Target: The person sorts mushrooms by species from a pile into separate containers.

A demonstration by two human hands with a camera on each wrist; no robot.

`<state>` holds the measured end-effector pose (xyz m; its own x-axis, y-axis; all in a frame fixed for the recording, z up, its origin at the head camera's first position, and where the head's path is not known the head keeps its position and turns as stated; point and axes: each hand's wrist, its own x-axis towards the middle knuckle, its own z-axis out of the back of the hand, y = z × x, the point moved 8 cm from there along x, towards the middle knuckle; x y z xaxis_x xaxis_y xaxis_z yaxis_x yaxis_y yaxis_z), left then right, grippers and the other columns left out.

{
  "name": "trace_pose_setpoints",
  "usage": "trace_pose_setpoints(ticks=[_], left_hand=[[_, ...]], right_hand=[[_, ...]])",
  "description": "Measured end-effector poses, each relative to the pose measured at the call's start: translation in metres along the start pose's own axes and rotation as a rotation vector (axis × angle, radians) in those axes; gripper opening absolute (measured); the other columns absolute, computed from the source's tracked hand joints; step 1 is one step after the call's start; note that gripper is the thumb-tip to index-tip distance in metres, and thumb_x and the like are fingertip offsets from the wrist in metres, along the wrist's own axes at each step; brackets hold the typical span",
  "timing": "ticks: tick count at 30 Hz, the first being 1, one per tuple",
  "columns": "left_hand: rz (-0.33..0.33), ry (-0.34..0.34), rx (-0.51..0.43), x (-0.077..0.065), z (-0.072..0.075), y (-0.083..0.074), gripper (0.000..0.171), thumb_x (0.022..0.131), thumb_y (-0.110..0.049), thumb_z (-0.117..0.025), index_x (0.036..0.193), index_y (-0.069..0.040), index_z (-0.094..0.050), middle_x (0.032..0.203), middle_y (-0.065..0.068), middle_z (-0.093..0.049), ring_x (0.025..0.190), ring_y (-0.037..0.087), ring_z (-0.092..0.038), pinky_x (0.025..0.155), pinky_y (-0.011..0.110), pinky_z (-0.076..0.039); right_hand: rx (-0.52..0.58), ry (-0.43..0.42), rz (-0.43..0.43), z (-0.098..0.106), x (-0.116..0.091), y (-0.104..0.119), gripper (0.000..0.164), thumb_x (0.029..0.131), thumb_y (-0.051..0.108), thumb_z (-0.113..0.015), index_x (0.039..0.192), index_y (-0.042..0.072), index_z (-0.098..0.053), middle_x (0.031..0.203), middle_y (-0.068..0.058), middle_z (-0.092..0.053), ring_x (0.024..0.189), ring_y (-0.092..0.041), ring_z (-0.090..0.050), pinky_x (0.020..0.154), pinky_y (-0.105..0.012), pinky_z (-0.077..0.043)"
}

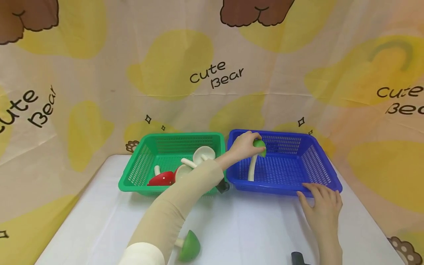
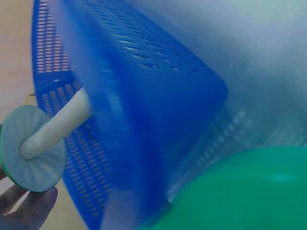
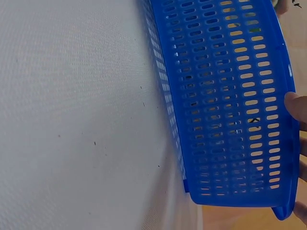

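My left hand [image 1: 245,145] reaches over the blue basket [image 1: 281,187] and grips a toy mushroom by its green cap [image 1: 261,148]. The mushroom's pale stem [image 1: 252,168] points down inside the basket. In the left wrist view, fingertips [image 2: 41,203] press the rim of the cap, whose ribbed white underside [image 2: 43,167] faces the camera. At the basket's front right corner is my right hand [image 1: 322,209], its fingers relaxed on the rim. The right wrist view shows the thumb [image 3: 296,106] at the rim of the perforated basket wall [image 3: 220,96].
A green basket [image 1: 142,188] stands left of the blue one, holding several toy mushrooms, among them a red-capped one [image 1: 162,179]. My left forearm crosses over its right part. Another green-capped mushroom [image 1: 189,247] lies on the white tabletop [image 1: 241,228] nearer me. A printed cloth hangs behind.
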<state>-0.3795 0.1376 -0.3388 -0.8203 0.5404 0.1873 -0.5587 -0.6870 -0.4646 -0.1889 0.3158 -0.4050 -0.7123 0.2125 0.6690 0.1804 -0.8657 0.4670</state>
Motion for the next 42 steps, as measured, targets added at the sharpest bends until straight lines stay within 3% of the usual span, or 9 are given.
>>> trace_pose_setpoints(ticks=[7,14,19,23,28,33,42], left_hand=[[0.059,0.064,0.081,-0.006,-0.020,0.023,0.043,0.092,-0.034,-0.064,0.128,-0.012,-0.060,0.110,0.007,-0.061,0.078,0.013,-0.053,0.057,0.018,-0.043],[0.083,0.081,0.133,-0.008,-0.023,0.034,0.043,0.091,-0.033,-0.065,0.127,-0.011,-0.060,0.111,0.009,-0.062,0.081,0.016,-0.055,0.060,0.021,-0.044],[0.105,0.142,0.195,-0.009,-0.024,0.035,0.044,0.092,-0.034,-0.063,0.131,-0.013,-0.058,0.122,0.008,-0.062,0.099,0.020,-0.062,0.076,0.028,-0.053],[0.112,0.172,0.238,-0.013,-0.024,0.034,0.044,0.092,-0.033,-0.062,0.132,-0.014,-0.057,0.130,0.006,-0.061,0.116,0.022,-0.059,0.090,0.035,-0.054],[0.065,0.155,0.254,-0.018,-0.020,0.026,0.040,0.092,-0.031,-0.064,0.127,-0.013,-0.062,0.126,0.005,-0.064,0.118,0.021,-0.059,0.093,0.034,-0.053],[0.007,0.150,0.234,-0.034,-0.011,0.015,0.037,0.091,-0.032,-0.064,0.124,-0.015,-0.064,0.120,0.005,-0.065,0.102,0.018,-0.063,0.081,0.030,-0.054],[-0.097,0.142,0.187,-0.082,0.016,-0.002,0.039,0.092,-0.035,-0.062,0.128,-0.019,-0.061,0.121,0.001,-0.063,0.108,0.017,-0.061,0.086,0.029,-0.053]], right_hand=[[-0.002,0.027,-0.005,-0.004,0.000,0.001,0.030,0.079,0.012,-0.073,0.107,0.003,-0.066,0.110,-0.022,-0.063,0.113,-0.046,-0.046,0.112,-0.068,-0.014],[-0.004,0.030,-0.006,-0.007,0.000,0.001,0.029,0.079,0.012,-0.074,0.106,0.004,-0.066,0.110,-0.021,-0.063,0.113,-0.046,-0.046,0.112,-0.068,-0.015],[-0.006,0.030,-0.008,-0.007,-0.001,0.001,0.029,0.079,0.012,-0.074,0.106,0.004,-0.066,0.110,-0.021,-0.063,0.113,-0.046,-0.046,0.112,-0.068,-0.014],[-0.002,0.030,-0.007,-0.006,0.000,0.000,0.029,0.079,0.012,-0.073,0.107,0.004,-0.066,0.111,-0.021,-0.063,0.114,-0.046,-0.045,0.113,-0.068,-0.014],[-0.002,0.025,-0.008,-0.006,-0.001,-0.002,0.029,0.079,0.012,-0.074,0.106,0.004,-0.066,0.111,-0.021,-0.062,0.114,-0.046,-0.045,0.113,-0.067,-0.013],[-0.001,0.018,-0.008,-0.005,-0.001,-0.003,0.029,0.079,0.012,-0.074,0.106,0.004,-0.067,0.111,-0.021,-0.063,0.113,-0.046,-0.046,0.112,-0.068,-0.014],[0.001,0.002,-0.003,-0.002,0.000,-0.002,0.029,0.078,0.011,-0.074,0.105,0.003,-0.067,0.110,-0.022,-0.063,0.112,-0.046,-0.046,0.112,-0.068,-0.015]])
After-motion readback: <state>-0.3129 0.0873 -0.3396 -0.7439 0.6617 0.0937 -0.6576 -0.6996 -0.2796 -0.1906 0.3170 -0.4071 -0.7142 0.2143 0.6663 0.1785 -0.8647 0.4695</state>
